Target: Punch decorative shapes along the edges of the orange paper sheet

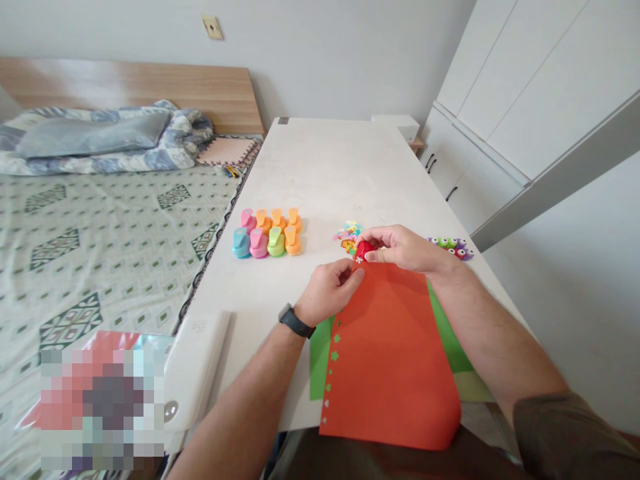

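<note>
My left hand [331, 288] pinches the left edge of an orange-red paper sheet [387, 360] near its far corner. A row of small punched shapes, flowers among them, runs down that edge. In my right hand [400, 248] is a red craft punch [366, 249], set at the far left corner of the sheet, with fingers behind it and the thumb in front. The sheet's near end hangs over the table edge and curls at the right. Beneath it lies green paper [320, 360]. Colourful paper cut-outs [347, 235] are heaped just beyond the punch, partly hidden by my right hand.
Several pink, orange, blue and green craft punches [267, 233] stand in two rows on the white table [325, 160]. Purple, green and red punches with eye-like dots [453, 247] sit beyond my right forearm. A long white device [197, 367] lies at the left edge, beside the bed [125, 233].
</note>
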